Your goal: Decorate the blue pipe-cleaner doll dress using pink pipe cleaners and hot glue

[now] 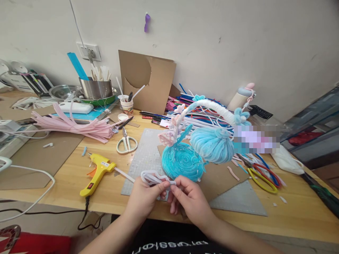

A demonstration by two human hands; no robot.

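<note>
My left hand (149,195) is closed around a bent white pipe cleaner (152,173), its loops standing out above the thumb. At the other end, my right hand (188,197) pinches the same pipe cleaner between thumb and fingertips, so the two hands nearly meet. Just beyond them sits a blue coiled pipe-cleaner base (182,160) on cardboard. From it rises a white-and-blue wrapped arch (209,104) with small fuzzy flowers, and a pleated blue fuzzy shade (213,145) hangs beneath its end.
A yellow glue gun (99,173) lies to the left, near white-handled scissors (127,143) and a pink pipe-cleaner bundle (79,125). Yellow-handled pliers (262,180) rest at right. Behind are many loose pipe cleaners (180,106), a cardboard sheet (159,84) and a metal pot (96,88).
</note>
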